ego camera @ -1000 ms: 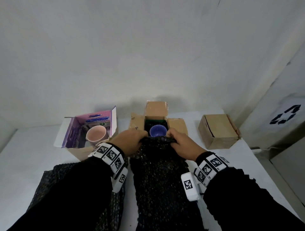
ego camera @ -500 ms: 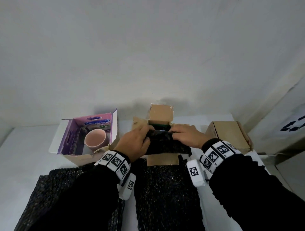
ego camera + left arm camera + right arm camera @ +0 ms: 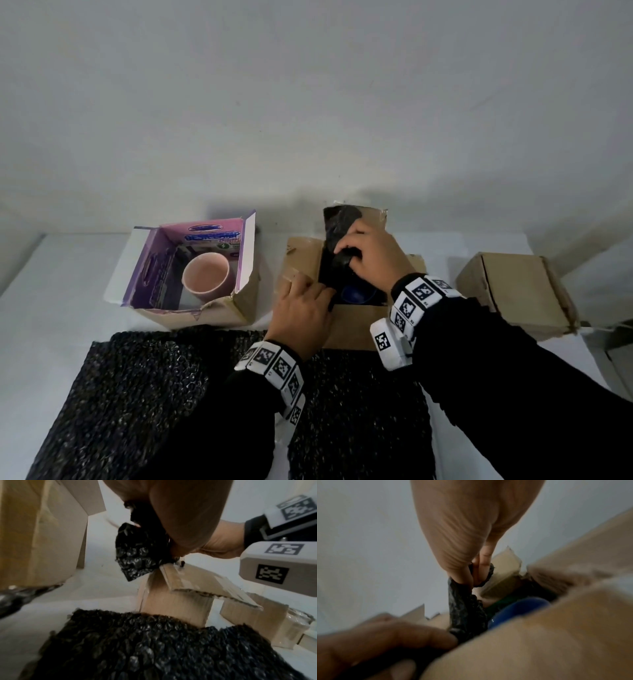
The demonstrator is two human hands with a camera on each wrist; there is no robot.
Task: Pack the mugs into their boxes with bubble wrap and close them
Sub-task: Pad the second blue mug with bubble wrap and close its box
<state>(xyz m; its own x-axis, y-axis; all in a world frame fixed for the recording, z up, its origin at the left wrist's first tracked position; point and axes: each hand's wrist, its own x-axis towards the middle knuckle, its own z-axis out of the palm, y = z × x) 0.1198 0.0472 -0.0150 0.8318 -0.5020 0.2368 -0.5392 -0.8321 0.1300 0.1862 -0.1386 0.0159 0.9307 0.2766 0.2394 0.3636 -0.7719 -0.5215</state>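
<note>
Black bubble wrap (image 3: pixel 337 236) at box (image 3: pixel 301 260) edge

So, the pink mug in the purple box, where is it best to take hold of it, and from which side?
Grip the pink mug at its rim, coming straight down from above. It stands upright with its mouth open to the top, and the walls of the purple box close it in on the sides, so a side approach looks blocked. No handle shows in the head view.
</note>
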